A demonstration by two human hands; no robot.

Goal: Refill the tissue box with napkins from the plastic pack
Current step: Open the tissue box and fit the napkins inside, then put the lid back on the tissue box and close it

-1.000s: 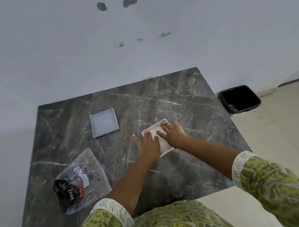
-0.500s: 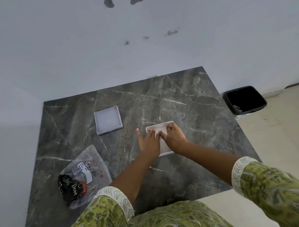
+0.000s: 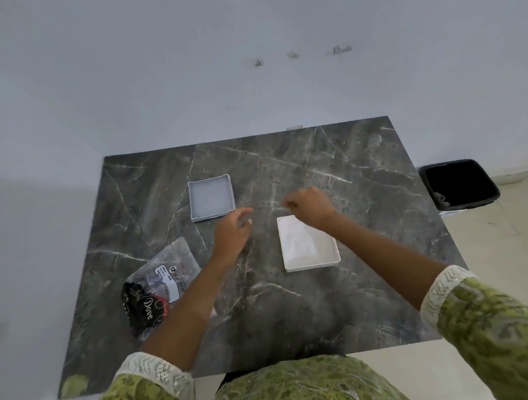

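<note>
Tissue box [image 3: 308,243], white, napkins inside, sits on marble table [image 3: 337,302] just under right hand [image 3: 310,208]; fingers curled loose, holding nothing. Grey lid [image 3: 211,197] just beyond left hand [image 3: 232,234] fingertips, fingers spread, empty. Plastic pack [image 3: 160,283] beside left forearm.
</note>
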